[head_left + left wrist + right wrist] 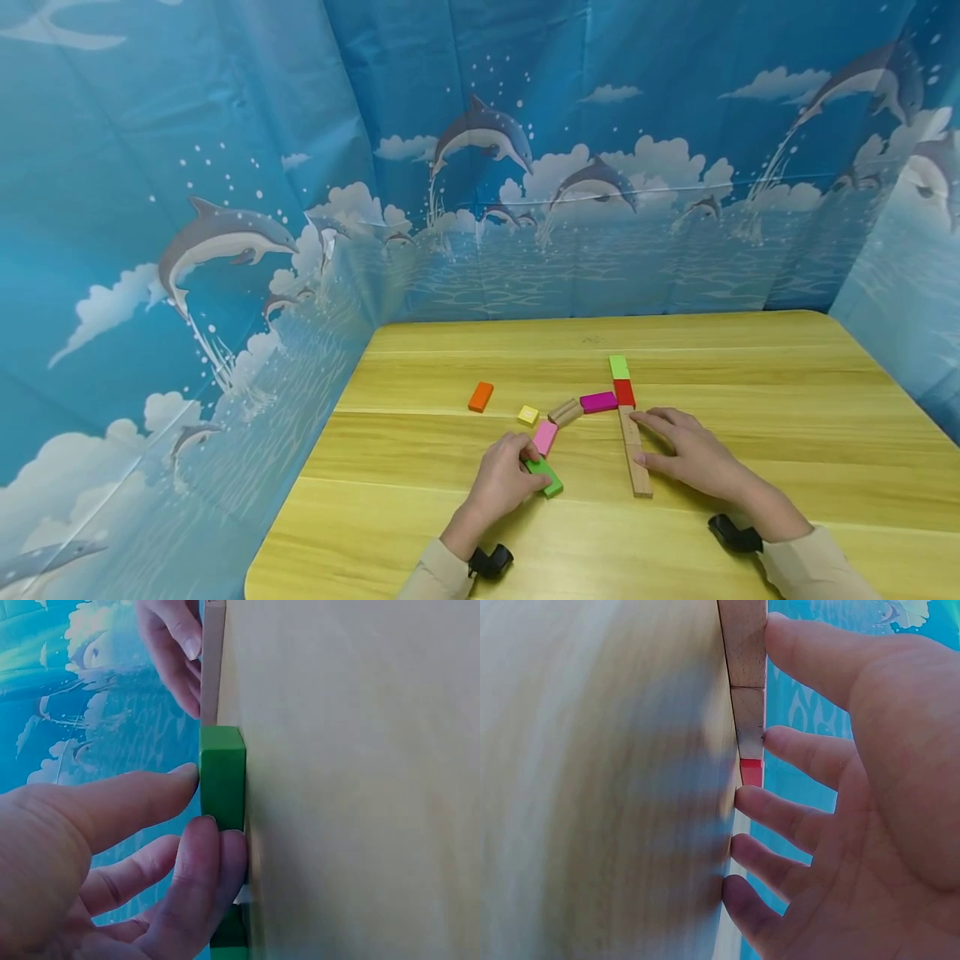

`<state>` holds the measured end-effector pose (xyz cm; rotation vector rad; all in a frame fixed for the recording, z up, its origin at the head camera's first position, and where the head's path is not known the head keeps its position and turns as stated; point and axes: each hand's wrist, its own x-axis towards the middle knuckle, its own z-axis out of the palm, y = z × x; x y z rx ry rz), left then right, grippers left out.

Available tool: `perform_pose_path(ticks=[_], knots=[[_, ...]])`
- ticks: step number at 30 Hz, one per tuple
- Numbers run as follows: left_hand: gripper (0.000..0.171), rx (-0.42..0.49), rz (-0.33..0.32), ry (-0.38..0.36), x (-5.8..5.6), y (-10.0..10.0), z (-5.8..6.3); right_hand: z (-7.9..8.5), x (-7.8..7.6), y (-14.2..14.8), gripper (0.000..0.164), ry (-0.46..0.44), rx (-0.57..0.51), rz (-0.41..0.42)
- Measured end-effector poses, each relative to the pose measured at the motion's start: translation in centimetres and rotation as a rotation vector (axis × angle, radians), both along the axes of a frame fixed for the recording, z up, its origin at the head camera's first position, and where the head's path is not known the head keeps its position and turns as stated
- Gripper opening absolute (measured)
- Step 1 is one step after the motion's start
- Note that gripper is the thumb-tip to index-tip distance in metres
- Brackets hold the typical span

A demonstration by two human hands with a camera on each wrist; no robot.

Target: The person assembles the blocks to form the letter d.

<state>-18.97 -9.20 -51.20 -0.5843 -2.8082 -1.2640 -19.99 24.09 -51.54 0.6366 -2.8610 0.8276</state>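
My left hand pinches a green block that lies at the near end of a curved row. Beyond it in the row come a pink block, a grooved wooden block and a magenta block. The magenta one meets a straight column: light green block, red block, then plain wooden blocks end to end. Along the right side of these wooden blocks rests my right hand. Its thumb and index fingertips touch the wood in the right wrist view, fingers spread.
Left of the curved row, an orange block and a small yellow block lie loose on the wooden table. Behind and to the left hangs a blue dolphin-print curtain. Each wrist bears a black camera mount.
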Motion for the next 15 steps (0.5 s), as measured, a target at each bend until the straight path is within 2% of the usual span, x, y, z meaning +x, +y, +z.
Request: perform_pose_path(ticks=[7, 11, 15], knots=[[0.026, 0.041, 0.053, 0.010, -0.3, -0.6, 1.0, -0.3, -0.1, 0.1, 0.071, -0.013, 0.001, 0.005], [0.024, 0.070, 0.080, 0.036, -0.9, -1.2, 2.0, -0.2, -0.1, 0.1, 0.070, -0.014, -0.004, 0.005], [0.025, 0.061, 0.109, 0.081, -1.7, -2.2, 2.9, -0.2, -0.1, 0.0, 0.071, -0.013, -0.004, 0.007]])
